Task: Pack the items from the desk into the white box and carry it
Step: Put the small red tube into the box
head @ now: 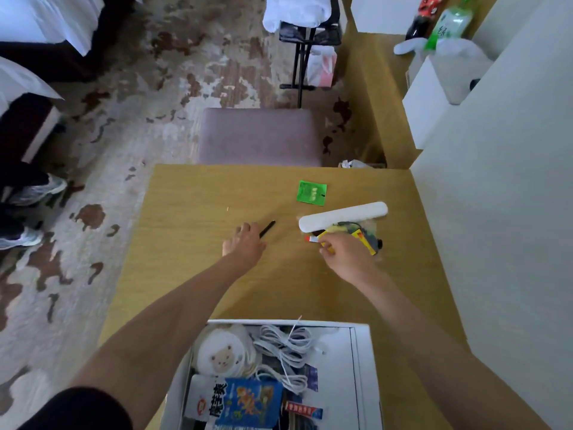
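head view looking down at the wooden table [192, 274]. the white box [361, 367] sits at the near edge, open, already stuffed with a white cable bundle [285, 346], a round bear pouch [220, 352] and a blue snack pack [248, 401]. left hand [245, 243] is flat-ish on the table with fingers loosely spread, touching the near end of a black pen [268, 228], not clearly gripping it. right hand [347, 252] has its fingers pinching a small yellow packet [328, 245] at the edge of a little pile, where a long white case [342, 219] lies across a clear bag of bits [366, 237]. a green sachet [311, 192] lies alone just beyond that, near the far edge. lots of bare table on the left and middle. right side is tight against a white wall [496, 228], and a mauve stool [259, 136] butts up to the far edge.
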